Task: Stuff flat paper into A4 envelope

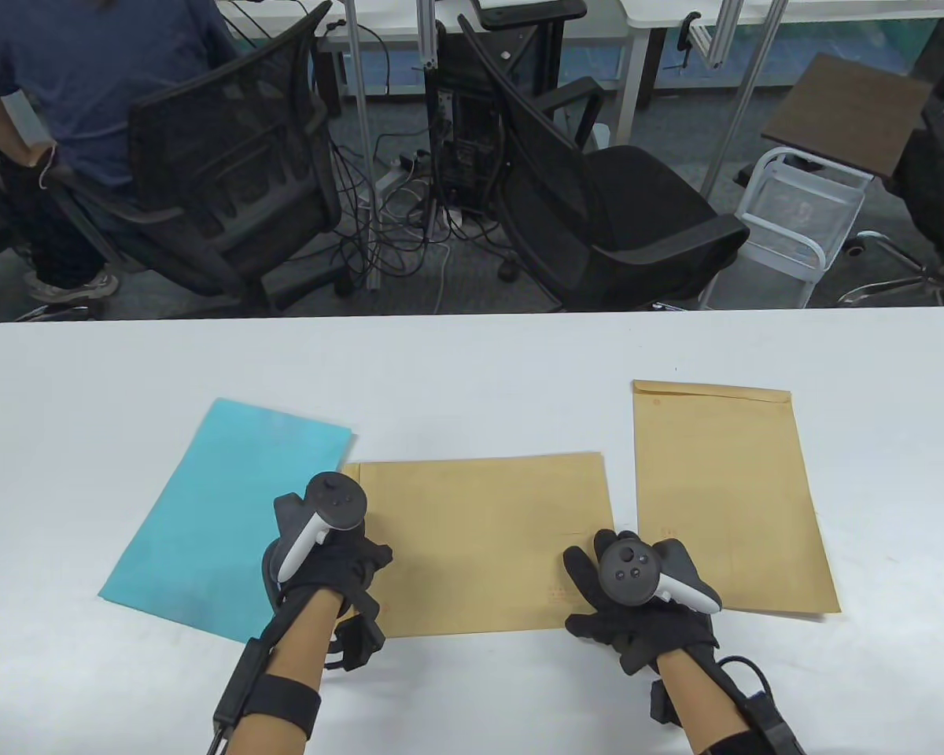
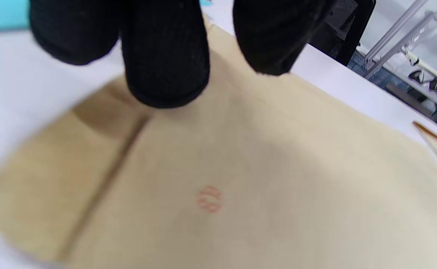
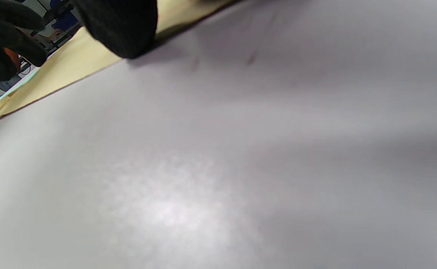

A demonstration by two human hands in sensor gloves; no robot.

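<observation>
A brown A4 envelope (image 1: 480,543) lies sideways on the white table, its flap end to the left. A light blue sheet of paper (image 1: 228,511) lies flat to its left, slightly under the flap end. My left hand (image 1: 362,566) rests on the envelope's left end; in the left wrist view its fingertips (image 2: 166,74) touch the envelope (image 2: 240,179) by the flap fold. My right hand (image 1: 590,594) lies with spread fingers on the envelope's lower right corner; in the right wrist view a fingertip (image 3: 121,30) touches the envelope edge (image 3: 72,71). Neither hand grips anything.
A second brown envelope (image 1: 724,495) lies upright on the table (image 1: 472,362) to the right, close to my right hand. Two black office chairs (image 1: 598,204) and a seated person (image 1: 71,86) are beyond the table's far edge.
</observation>
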